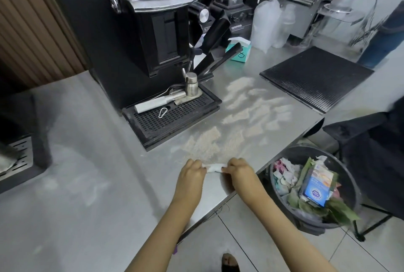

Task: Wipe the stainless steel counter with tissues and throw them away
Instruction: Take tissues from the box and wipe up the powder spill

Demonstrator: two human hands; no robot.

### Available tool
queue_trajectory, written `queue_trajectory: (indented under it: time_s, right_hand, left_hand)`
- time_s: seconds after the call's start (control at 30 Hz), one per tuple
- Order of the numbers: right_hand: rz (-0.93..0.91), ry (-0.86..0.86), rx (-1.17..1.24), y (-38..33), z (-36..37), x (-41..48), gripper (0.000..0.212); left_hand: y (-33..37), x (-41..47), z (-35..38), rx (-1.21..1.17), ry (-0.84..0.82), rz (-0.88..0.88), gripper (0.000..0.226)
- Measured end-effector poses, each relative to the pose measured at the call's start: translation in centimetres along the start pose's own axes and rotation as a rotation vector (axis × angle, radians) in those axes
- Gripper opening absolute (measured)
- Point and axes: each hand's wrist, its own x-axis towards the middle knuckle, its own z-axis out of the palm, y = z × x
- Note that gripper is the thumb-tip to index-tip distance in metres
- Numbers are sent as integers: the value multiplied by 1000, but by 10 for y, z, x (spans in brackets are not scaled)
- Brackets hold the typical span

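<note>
While the tissue (213,167) sits bunched just above the counter (98,184) near its front edge, the left hand (192,172) and right hand (237,169) pinch its ends with curled fingers. Best to fold it flat, then sweep the powder (218,140) toward the bin (314,186) below.

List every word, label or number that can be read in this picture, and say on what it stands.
"QRMRS", roughly, letters blurred: black blender base.
Handwritten mark on teal tissue box: unreadable.
Print on blue carton in the bin: too blurred.
</note>
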Motion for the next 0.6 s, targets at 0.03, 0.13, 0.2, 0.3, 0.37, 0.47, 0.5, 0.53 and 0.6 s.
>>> queue_trajectory:
  time_s: [0.03,0.13,0.2,0.3,0.37,0.47,0.5,0.53,0.6]
  right_hand:
    - [17,7,-30,5,-2,8,26]
    - [119,7,-40,3,-2,9,34]
    - [54,72,-5,-16,0,-1,33]
    - [-43,79,13,-55,2,-2,32]
    - [-74,43,19,-80,11,5,34]
    - [-179,-11,-40,-108,33,7,32]
    - [-197,-41,-62,-115,39,5,32]
    - [-220,-48,-74,-120,43,5,34]
    - [-240,-42,-81,-124,48,11,35]
  left_hand:
    - [1,9,2,0,-12,6,24]
    - [1,17,-10,-35,-13,67,15]
    - [-11,0,-20,-124,0,94,5]
    - [-48,-32,-37,-180,-7,8,20]
    - [-73,-47,-50,-111,-21,7,31]
    - [-100,-57,-58,-134,-54,-110,30]
    - [-105,-57,-59,-130,-41,-89,30]
    - [-106,-56,-59,-171,-51,-110,28]
    - [-106,-42,-59,-280,-55,-267,18]
